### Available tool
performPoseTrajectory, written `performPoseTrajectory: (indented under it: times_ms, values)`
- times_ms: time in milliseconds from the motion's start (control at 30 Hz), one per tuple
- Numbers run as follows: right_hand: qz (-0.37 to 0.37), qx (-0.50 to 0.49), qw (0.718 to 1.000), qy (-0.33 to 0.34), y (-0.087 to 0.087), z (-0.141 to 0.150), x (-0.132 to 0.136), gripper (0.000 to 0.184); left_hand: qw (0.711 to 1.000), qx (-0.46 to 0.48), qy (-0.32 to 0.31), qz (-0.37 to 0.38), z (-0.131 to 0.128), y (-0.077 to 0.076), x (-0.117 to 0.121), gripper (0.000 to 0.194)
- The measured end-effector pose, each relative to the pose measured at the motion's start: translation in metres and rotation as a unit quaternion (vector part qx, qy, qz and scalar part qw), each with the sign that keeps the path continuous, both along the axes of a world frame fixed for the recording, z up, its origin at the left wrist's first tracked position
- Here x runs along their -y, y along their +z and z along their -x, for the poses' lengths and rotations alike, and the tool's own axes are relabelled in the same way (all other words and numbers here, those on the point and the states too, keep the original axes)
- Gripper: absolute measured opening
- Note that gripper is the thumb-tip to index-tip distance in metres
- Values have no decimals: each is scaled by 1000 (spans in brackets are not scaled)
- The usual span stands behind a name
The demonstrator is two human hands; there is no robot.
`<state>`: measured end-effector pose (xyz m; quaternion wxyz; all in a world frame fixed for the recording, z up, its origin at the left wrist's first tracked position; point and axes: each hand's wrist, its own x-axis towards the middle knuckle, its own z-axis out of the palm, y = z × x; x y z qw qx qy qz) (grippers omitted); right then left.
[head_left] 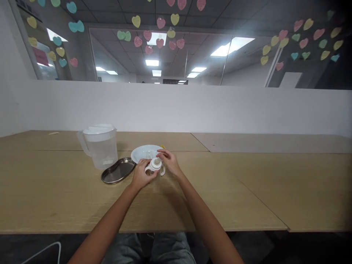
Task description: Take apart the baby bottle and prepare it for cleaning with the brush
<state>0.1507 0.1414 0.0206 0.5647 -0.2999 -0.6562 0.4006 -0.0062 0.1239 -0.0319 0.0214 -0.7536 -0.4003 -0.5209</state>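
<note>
My left hand has its fingers wrapped round a white two-handled baby bottle; my right hand pinches its pale teat narrowly, working the top. Just behind the fingers sits a white plate; leftward, a steel tray and a plastic pitcher. Moving room lies rightward along the tabletop, short of its front edge.

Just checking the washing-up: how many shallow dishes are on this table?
2: a white plate and, to its left, a dark metal tray. Another could be hidden behind the left hand or right hand.
</note>
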Motion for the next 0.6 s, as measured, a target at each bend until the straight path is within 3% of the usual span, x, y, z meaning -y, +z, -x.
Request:
performPoseTrajectory:
  times_ms: [267, 433, 600]
  values:
    - [-51, 70, 991, 104, -9, -4, -3, 66, 1000, -15, -10, 8, 1, 2, 2, 32]
    - [-45, 153, 986, 49, -5, -2, 6, 56, 1000, -16, -7, 7, 1, -1, 1, 25]
    - [4, 51, 998, 24, 0, -1, 5, 51, 1000, -19, 5, -1, 1, -2, 0, 31]
